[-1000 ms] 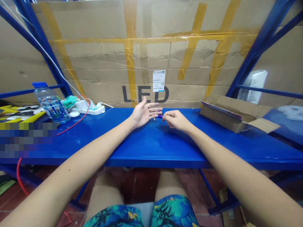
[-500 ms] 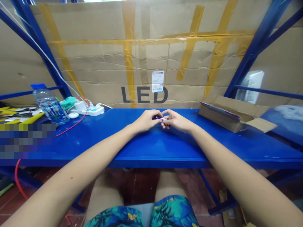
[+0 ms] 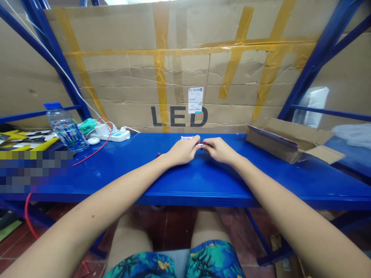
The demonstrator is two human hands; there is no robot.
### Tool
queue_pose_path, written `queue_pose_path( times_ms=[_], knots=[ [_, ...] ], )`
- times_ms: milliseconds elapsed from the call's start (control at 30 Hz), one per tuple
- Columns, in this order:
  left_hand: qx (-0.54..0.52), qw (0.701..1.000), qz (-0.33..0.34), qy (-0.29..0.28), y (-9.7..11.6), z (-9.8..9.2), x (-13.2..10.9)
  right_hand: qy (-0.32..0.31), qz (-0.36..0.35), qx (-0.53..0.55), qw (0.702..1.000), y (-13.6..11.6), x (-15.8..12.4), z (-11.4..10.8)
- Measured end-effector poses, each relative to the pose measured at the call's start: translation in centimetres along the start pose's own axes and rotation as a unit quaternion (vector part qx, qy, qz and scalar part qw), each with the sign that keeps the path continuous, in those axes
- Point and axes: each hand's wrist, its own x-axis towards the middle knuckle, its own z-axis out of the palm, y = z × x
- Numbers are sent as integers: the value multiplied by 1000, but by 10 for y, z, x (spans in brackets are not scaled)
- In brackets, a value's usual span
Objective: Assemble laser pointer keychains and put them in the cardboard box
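Note:
My left hand [image 3: 184, 151] and my right hand [image 3: 219, 150] meet over the blue table, both with fingers closed. Between their fingertips is a thin, light-coloured stick [image 3: 199, 144], small and partly covered, so its kind is unclear. Just beyond the left hand shows a slim white-and-purple rod [image 3: 187, 137]; whether it lies on the table or is joined to what I hold cannot be made out. A small dark purple piece [image 3: 158, 155] peeks out beside my left wrist.
On the left of the blue table [image 3: 185, 181] stand a water bottle [image 3: 66, 129] and a power strip [image 3: 116, 135] with a red cable [image 3: 100, 148]. An open cardboard box [image 3: 290, 144] sits at the right. A large taped carton [image 3: 127, 85] walls off the back.
My fingers have closed further around the thin stick and the left hand has turned. The white-and-purple rod and the dark piece have come into sight. The view has shifted slightly.

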Motion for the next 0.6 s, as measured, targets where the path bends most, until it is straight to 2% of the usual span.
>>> queue_pose_path(
  times_ms=[167,267,333,400,467,533,600],
  knots=[
    [-156,987,-34,2,-5,5,7,18,-51,-37,998,3,0,3],
    [-249,966,-71,-18,-10,8,12,9,-49,-60,997,4,0,3],
    [-265,960,-87,-23,-13,8,13,8,-31,-77,997,5,1,1],
    [-219,972,-78,-13,-15,4,12,0,0,-100,995,7,1,0],
    [-117,991,-56,-14,-16,0,8,-23,35,-125,991,9,1,0],
    [4,999,-30,-38,-17,-4,5,-49,63,-142,987,11,2,1],
    [105,991,7,-80,-17,-7,3,-67,79,-148,984,14,2,2]
  ],
)
